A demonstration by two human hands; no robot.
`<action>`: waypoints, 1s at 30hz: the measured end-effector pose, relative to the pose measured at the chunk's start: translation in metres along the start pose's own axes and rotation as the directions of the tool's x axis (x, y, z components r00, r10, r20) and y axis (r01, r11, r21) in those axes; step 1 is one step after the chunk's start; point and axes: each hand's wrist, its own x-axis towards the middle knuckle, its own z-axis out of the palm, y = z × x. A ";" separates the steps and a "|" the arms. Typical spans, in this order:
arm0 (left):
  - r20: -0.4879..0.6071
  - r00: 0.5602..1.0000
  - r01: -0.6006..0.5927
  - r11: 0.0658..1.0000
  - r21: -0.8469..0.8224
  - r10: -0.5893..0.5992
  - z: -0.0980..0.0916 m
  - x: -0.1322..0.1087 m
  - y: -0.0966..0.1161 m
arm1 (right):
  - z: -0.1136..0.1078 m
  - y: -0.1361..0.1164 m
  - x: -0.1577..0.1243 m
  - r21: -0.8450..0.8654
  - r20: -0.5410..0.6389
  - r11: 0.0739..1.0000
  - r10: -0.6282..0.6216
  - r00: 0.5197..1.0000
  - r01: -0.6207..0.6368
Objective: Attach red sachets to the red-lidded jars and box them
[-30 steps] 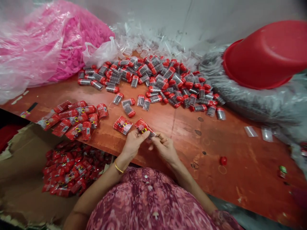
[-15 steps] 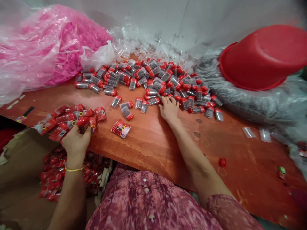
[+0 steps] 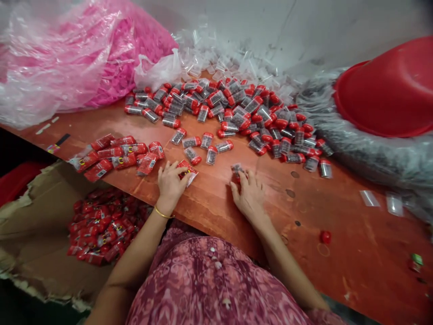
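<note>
My left hand [image 3: 170, 181] rests on a small stack of red printed sleeves [image 3: 187, 170] on the red-brown table [image 3: 355, 234], fingers touching the top one. My right hand [image 3: 249, 195] holds a small clear vial with a red cap [image 3: 237, 170] at its fingertips, low over the table. A big heap of the same red-capped vials [image 3: 237, 115] lies beyond both hands. To the left, a pile of vials wrapped in red sleeves [image 3: 115, 155] sits near the table edge.
A cardboard box [image 3: 30, 253] below the table's left edge holds many wrapped vials. A pink plastic bag [image 3: 67, 54] fills the back left. Loose clear sleeves [image 3: 230, 58] lie behind the heap. A red basin [image 3: 389, 90] sits on a grey bag at right. A stray red cap [image 3: 325, 236] lies near.
My left hand came from the wrapped pile at the left to the sleeve stack. My right hand drew back from the heap with one vial in its fingers.
</note>
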 end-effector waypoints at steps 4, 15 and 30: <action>0.005 1.000 0.009 0.999 -0.041 -0.009 0.001 0.010 -0.004 | -0.003 -0.005 0.001 0.053 -0.047 0.998 -0.030 0.998 0.033; 0.016 1.000 0.000 1.000 0.003 0.000 -0.003 0.016 -0.008 | -0.009 -0.021 -0.001 0.198 -0.036 0.975 -0.099 0.994 0.104; 0.007 0.994 -0.083 0.779 -0.622 0.111 -0.008 -0.005 0.037 | -0.020 -0.074 0.027 0.958 0.285 0.044 -0.015 0.958 -0.284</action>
